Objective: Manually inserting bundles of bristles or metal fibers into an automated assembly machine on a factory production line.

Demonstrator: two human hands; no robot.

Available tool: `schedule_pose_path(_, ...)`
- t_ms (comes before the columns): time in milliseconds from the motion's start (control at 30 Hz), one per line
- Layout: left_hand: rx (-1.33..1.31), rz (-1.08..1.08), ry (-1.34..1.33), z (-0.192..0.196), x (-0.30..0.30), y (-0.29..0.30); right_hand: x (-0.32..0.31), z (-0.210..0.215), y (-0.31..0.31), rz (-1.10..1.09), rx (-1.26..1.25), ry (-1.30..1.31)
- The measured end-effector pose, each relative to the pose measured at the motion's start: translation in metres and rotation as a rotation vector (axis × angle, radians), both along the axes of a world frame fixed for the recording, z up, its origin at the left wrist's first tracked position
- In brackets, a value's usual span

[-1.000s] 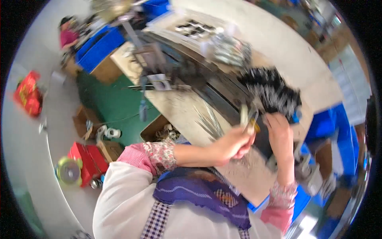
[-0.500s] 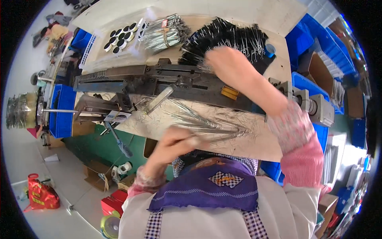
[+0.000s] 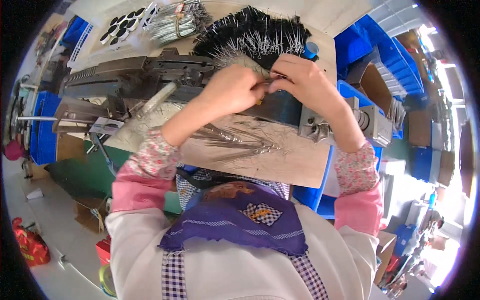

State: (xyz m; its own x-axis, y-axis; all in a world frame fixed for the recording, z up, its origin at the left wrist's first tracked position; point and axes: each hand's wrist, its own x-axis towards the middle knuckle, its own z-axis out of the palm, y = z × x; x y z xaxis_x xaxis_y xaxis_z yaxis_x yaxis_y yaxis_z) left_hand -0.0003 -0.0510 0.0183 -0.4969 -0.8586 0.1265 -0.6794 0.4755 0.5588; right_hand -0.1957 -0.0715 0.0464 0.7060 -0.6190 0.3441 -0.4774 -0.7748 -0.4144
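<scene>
1. The thin metal wire piece (image 3: 275,77) is pinched between both hands just in front of the black brush pile (image 3: 250,35); it looks light, springy and easy to bend, with a smooth shank that would slip, so I judge it best held close to its ends with the fingertips
2. The left hand (image 3: 232,90) has its grip clenched on one end of the wire piece, directly in front of the brush pile
3. The right hand (image 3: 305,80) has its grip pinched on the other end, beside the left hand and touching it, at the near edge of the brush pile
4. Under both hands, nearer than the brush pile, runs the dark metal machine (image 3: 150,75); nearer still the wooden surface (image 3: 300,165) carries loose silvery wires (image 3: 235,140)
5. Left of the brush pile lies a bundle of tied wires (image 3: 175,22); right of it stand blue bins (image 3: 370,45)
6. Half a second ago the right hand reached over to the brush pile while the left hand rested low among the loose wires on the surface; now both have met in front of the pile
</scene>
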Motion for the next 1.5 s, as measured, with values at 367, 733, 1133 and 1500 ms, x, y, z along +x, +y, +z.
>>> schedule_pose_path(367,-0.611,0.36,0.526,-0.006,0.05,0.066,0.053,-0.022,-0.002,0.025,-0.083,-0.352)
schedule_pose_path(733,1.432,-0.171,2.073,0.028,0.072,0.062,0.071,-0.03,-0.021,-0.026,0.102,-0.234)
schedule_pose_path(1133,0.236,0.371,0.65,-0.074,0.048,0.074,0.079,-0.027,-0.014,-0.018,-0.055,-0.14)
schedule_pose_path(1500,0.454,1.07,1.16,-0.08,0.197,0.099,0.046,-0.106,0.023,-0.551,0.035,0.203)
